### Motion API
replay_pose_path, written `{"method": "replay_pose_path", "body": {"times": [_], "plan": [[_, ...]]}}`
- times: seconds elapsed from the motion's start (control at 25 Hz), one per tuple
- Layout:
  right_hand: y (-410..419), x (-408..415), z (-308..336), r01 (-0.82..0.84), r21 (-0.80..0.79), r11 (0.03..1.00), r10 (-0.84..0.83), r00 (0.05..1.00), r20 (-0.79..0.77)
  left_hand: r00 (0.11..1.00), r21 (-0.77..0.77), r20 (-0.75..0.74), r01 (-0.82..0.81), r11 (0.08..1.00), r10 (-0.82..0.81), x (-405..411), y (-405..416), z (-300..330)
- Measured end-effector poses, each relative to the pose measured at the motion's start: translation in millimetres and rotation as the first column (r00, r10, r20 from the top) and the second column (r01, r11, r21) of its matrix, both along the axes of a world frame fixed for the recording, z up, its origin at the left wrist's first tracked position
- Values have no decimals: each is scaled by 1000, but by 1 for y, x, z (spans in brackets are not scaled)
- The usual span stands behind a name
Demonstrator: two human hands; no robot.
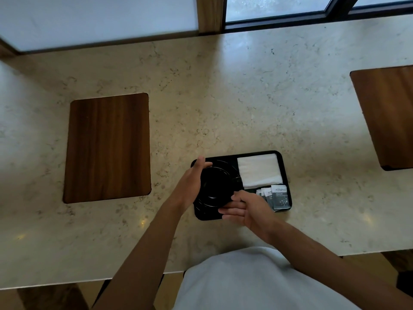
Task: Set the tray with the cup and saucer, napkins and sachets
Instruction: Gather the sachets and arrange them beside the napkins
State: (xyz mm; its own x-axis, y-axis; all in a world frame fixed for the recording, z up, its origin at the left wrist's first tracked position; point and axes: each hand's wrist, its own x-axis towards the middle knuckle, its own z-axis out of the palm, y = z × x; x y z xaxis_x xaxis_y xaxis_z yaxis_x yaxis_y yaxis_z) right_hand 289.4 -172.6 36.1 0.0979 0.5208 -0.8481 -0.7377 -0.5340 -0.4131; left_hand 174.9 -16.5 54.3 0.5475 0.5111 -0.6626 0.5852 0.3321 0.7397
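Counter (223,97), marble, carries tray (285,173) near its front edge. Napkins (259,170) in tray's far right; sachets (277,196) fanned at near right. Cup (214,186) sits on saucer (232,168), tray's left. Left hand (190,182) curls round cup's left side; right hand (243,209), fingers straight, touches its near side. Step: seating cup. Next, probably: centre it, let go gently.
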Motion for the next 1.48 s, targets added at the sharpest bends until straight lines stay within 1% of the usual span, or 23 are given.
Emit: {"method": "replay_pose_path", "body": {"times": [0.2,0.28,0.36,0.48,0.56,0.68,0.8,0.92,1.16,1.28,1.48], "plan": [[5,9,-4,-87,-10,996,87,976,198,984,-68,33,-170,983,173,-25,-18,-2],[5,10,-5,-176,-8,984,169,932,321,974,-90,36,-218,972,222,-33,-24,-5],[3,10,-4,-260,-7,966,238,872,428,970,-89,62,-228,970,234,-36,-33,-5],[4,11,0,-316,-9,949,276,816,508,954,-106,46,-290,951,297,-42,-47,-4],[8,13,3,-336,-15,942,292,794,533,957,-104,41,-281,954,286,-43,-55,-2],[12,15,5,-355,-32,934,313,772,554,945,-89,34,-322,942,326,-44,-62,-2],[14,18,5,-353,-44,935,314,761,567,922,-155,35,-376,914,385,-43,-63,1],[15,19,4,-361,-44,931,320,756,571,926,-157,34,-367,917,377,-43,-60,2],[14,20,0,-362,-31,932,314,757,573,926,-133,-16,-375,917,377,-42,-54,-3],[13,20,-3,-360,-35,932,314,757,573,931,-73,-47,-366,928,363,-43,-55,-7],[11,21,-2,-396,-62,916,352,720,598,946,152,-96,-293,944,310,-46,-54,-11]]}}
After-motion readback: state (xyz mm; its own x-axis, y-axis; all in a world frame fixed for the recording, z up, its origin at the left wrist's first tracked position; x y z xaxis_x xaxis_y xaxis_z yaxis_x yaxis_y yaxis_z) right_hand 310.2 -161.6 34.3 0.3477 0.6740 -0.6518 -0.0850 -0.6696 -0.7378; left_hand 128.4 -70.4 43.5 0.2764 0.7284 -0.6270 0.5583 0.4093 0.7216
